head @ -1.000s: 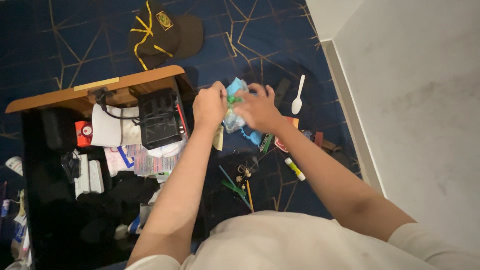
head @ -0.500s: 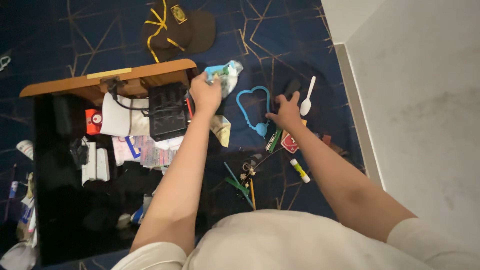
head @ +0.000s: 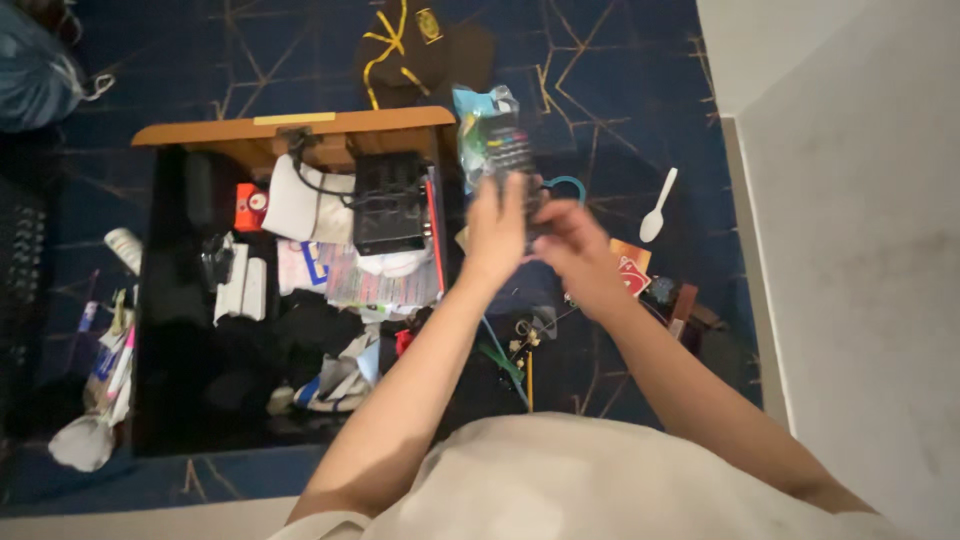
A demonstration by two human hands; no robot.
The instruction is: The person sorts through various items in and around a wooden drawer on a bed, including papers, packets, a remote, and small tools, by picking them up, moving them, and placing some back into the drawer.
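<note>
Dark blue carpet, centre frame: left hand [head: 497, 228] and right hand [head: 570, 245] both pinch a blurred black calculator-like device [head: 510, 150], raised above the floor clutter beside the open drawer [head: 160, 300].

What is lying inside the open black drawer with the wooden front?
The black drawer holds a black box with a cable, a small red item, white cloth, white blocks, papers and dark clothing. Whatever lies underneath them is covered.
</note>
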